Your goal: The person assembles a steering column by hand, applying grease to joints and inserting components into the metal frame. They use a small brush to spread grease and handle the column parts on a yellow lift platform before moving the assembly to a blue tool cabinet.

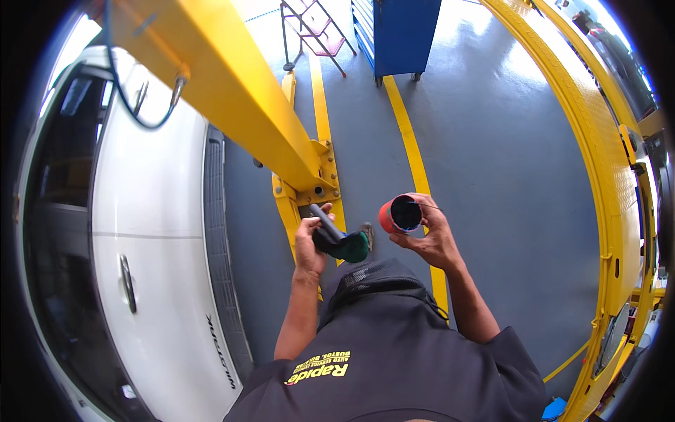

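Observation:
My left hand [307,247] is closed around a dark object [336,238] with a grey rod-like part and a rounded dark green end; its exact kind I cannot make out. To the right, my right hand [437,238] grips a red round can [388,216] by its side, with fingers and thumb wrapped about it. The can is tilted so that its dark inside shows, and a thin dark strand crosses its rim. Both things are held in front of my waist, apart from each other.
A white vehicle [158,232] stands close on my left, beside a yellow lift post [239,91] bolted to the floor. A blue wheeled cabinet [404,39] and a step ladder [313,32] are ahead. Yellow lift framework [612,204] rises on the right.

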A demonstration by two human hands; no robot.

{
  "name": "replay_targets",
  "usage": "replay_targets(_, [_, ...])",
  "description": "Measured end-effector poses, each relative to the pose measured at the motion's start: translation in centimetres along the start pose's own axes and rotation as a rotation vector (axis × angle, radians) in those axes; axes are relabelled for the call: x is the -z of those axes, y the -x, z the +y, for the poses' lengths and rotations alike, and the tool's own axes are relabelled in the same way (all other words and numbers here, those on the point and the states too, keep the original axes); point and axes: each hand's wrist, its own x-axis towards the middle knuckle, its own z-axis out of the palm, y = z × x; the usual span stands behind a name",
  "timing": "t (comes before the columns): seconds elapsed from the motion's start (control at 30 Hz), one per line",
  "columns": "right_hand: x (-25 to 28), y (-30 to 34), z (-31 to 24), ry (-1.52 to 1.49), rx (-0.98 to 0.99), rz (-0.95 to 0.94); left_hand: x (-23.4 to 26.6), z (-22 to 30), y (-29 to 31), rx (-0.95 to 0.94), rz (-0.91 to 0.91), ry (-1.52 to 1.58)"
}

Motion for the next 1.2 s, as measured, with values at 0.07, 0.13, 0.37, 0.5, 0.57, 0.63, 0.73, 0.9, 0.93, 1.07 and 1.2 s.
replay_targets(0.07, [1.1, -5.6, -0.6, 0.049, 0.008, 0.056, 0.9, 4.0, -5.5, -0.023, -0.14, 0.09])
replay_targets(0.13, [2.7, -10.0, -0.2, 0.062, 0.003, 0.127, -1.8, 7.7, -10.0, -0.021, -0.095, 0.053])
replay_targets(0.37, [8.5, -25.5, 5.9, -0.191, -0.155, 0.305, -12.8, 15.9, -27.9, -0.069, -0.103, -0.161])
replay_targets(0.5, [12.1, -36.2, 10.4, -0.137, -0.142, 0.365, -17.3, 18.1, -40.3, -0.075, -0.094, -0.21])
replay_targets(0.57, [14.0, -42.2, 12.7, -0.121, -0.145, 0.375, -18.3, 19.8, -47.0, -0.099, -0.097, -0.353])
replay_targets(0.63, [15.8, -48.7, 14.8, -0.124, -0.172, 0.382, -20.5, 21.4, -52.7, -0.073, -0.068, -0.347])
replay_targets(0.73, [17.2, -58.8, 16.7, -0.159, -0.219, 0.377, -23.3, 25.9, -60.2, -0.055, -0.022, -0.225])
replay_targets(0.9, [18.5, -75.1, 16.4, 0.027, -0.24, 0.236, -27.0, 36.2, -68.1, -0.151, 0.047, -0.163])
replay_targets(0.93, [18.6, -78.2, 16.3, 0.077, -0.24, 0.205, -26.8, 37.6, -70.1, -0.175, 0.09, -0.208])
replay_targets(1.07, [17.5, -89.2, 18.7, 0.148, -0.221, 0.177, -24.4, 42.0, -80.2, -0.161, 0.154, -0.221])
replay_targets(1.2, [14.2, -97.3, 21.5, 0.118, -0.293, 0.22, -21.0, 44.7, -92.3, 0.006, 0.128, -0.182])
